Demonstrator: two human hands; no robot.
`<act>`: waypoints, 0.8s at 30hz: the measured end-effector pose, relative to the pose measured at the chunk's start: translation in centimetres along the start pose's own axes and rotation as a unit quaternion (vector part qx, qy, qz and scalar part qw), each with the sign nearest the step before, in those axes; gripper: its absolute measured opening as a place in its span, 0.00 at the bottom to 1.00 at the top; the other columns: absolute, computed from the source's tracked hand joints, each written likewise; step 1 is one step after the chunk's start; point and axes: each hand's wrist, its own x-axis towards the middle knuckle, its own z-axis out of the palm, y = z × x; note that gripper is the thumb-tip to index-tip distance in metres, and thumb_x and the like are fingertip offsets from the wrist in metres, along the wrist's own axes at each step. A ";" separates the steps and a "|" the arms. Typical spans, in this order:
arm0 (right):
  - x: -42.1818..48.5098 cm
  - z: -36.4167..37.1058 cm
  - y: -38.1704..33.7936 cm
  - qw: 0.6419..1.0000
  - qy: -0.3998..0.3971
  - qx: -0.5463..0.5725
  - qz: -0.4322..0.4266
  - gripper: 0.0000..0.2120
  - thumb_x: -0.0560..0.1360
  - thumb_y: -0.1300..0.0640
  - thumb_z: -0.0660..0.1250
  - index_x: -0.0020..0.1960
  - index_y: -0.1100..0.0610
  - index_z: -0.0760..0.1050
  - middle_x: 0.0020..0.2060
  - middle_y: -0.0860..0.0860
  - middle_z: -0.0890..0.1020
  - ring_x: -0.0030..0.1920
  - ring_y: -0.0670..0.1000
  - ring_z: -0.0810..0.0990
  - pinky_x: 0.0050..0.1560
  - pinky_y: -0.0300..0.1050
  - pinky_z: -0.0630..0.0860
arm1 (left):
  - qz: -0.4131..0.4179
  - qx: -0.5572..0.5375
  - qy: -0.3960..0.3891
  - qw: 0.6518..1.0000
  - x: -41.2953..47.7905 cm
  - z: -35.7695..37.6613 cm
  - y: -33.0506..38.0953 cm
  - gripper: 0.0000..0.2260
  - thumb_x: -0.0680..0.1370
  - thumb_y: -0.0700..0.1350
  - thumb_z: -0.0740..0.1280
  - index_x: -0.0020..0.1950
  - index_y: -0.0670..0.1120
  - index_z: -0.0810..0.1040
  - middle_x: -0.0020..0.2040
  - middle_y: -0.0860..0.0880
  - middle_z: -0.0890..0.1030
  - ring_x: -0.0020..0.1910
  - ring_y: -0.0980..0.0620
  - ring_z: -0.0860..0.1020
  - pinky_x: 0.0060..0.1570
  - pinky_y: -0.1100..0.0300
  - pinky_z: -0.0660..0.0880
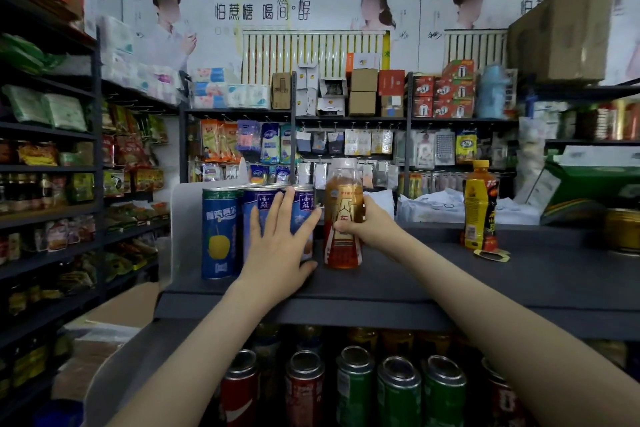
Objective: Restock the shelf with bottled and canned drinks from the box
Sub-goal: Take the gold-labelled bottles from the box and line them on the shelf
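Drink of amber colour fills a white-capped bottle [343, 250], set upright on the shelf [415, 274] and gripped round its middle by the right hand [367, 222]. Just left of it, blue cans [219, 232] are packed against a white panel [180, 218]; the left hand [280, 246] is laid flat on their fronts, fingers straight and spread. A yellow bottle [479, 208] is set well apart to the right. The tier below is filled with red and green cans [398, 388]. A cardboard box [117, 308] lies lower left, contents hidden.
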 end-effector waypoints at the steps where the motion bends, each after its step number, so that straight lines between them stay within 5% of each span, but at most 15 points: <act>1: -0.6 -0.2 -0.2 1.000 0.003 -0.024 -0.011 0.27 0.71 0.59 0.73 0.66 0.57 0.66 0.59 0.53 0.78 0.60 0.52 0.76 0.62 0.48 0.72 | 0.003 -0.005 0.015 1.000 0.0 0.0 0.4 0.38 0.77 0.58 0.64 0.78 0.55 0.42 0.77 0.39 0.34 0.71 0.46 0.27 0.70 0.36 0.37; 3: -2.3 -0.9 -0.3 0.991 0.029 -0.115 -0.057 0.29 0.73 0.59 0.71 0.70 0.58 0.63 0.64 0.55 0.74 0.65 0.53 0.71 0.62 0.43 0.68 | 0.036 0.005 0.089 0.995 0.0 -0.1 1.9 0.39 0.71 0.52 0.73 0.78 0.50 0.57 0.78 0.36 0.48 0.76 0.42 0.40 0.69 0.32 0.47; 5: -4.8 -2.1 0.0 0.964 0.072 -0.232 -0.111 0.30 0.76 0.59 0.67 0.74 0.58 0.58 0.68 0.55 0.69 0.69 0.54 0.66 0.64 0.48 0.67 | 0.074 -0.022 0.187 0.979 -0.3 0.0 4.8 0.35 0.65 0.45 0.77 0.71 0.44 0.71 0.73 0.33 0.62 0.73 0.38 0.56 0.65 0.31 0.57; 10: -14.0 -7.5 4.3 0.909 0.134 -0.340 -0.201 0.21 0.74 0.63 0.64 0.67 0.63 0.69 0.57 0.57 0.76 0.57 0.56 0.73 0.55 0.49 0.73 | 0.172 -0.219 0.261 0.925 -4.0 0.8 17.3 0.34 0.70 0.35 0.72 0.73 0.39 0.63 0.68 0.33 0.69 0.66 0.36 0.66 0.63 0.37 0.69; 17: -31.0 -17.6 14.3 0.892 0.133 -0.425 -0.072 0.18 0.73 0.60 0.60 0.60 0.68 0.73 0.50 0.60 0.79 0.50 0.53 0.71 0.53 0.45 0.72 | 0.276 -0.465 0.054 0.840 -12.3 3.5 36.8 0.44 0.68 0.37 0.75 0.76 0.42 0.52 0.71 0.40 0.62 0.67 0.43 0.66 0.66 0.51 0.69; 21: -40.5 -23.5 19.9 0.893 0.163 -0.419 0.009 0.22 0.72 0.62 0.61 0.65 0.67 0.71 0.57 0.59 0.78 0.57 0.55 0.72 0.61 0.45 0.73 | 0.288 -0.540 -0.047 0.789 -16.4 2.5 48.2 0.43 0.69 0.38 0.75 0.76 0.45 0.51 0.73 0.42 0.61 0.71 0.48 0.62 0.68 0.51 0.67; 24: -48.3 -28.1 24.9 0.902 0.209 -0.352 0.134 0.26 0.74 0.64 0.63 0.71 0.62 0.64 0.64 0.56 0.73 0.65 0.54 0.70 0.67 0.44 0.67 | 0.270 -0.559 -0.163 0.767 -20.0 2.3 56.8 0.36 0.77 0.42 0.67 0.78 0.48 0.49 0.75 0.48 0.59 0.74 0.57 0.56 0.70 0.69 0.53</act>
